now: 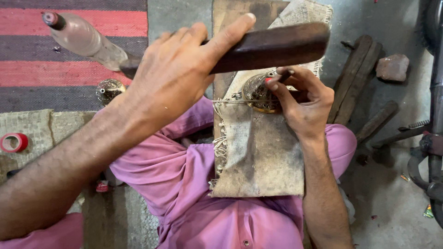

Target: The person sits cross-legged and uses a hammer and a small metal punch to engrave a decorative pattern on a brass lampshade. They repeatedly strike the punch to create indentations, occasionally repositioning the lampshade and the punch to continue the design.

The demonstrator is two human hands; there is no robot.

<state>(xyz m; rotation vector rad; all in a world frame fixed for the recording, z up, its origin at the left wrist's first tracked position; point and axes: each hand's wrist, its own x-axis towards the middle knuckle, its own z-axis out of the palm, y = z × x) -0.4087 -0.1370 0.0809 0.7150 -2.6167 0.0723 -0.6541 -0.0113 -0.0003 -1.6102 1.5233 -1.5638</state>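
My left hand (170,76) grips the raised wooden mallet (272,46); right fingers (281,87) pinch a punch on the brass piece (258,92) — engraving looks midway, pattern partly covering it.

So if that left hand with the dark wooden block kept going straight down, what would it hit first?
Most likely the small tool that the right hand holds upright on the domed brass piece. The wooden block in the left hand hangs above it, though depth is uncertain.

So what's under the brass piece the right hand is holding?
The brass piece sits on a frayed burlap cloth laid over a wooden board across the lap. The right hand covers its far side, so what lies there can't be seen.
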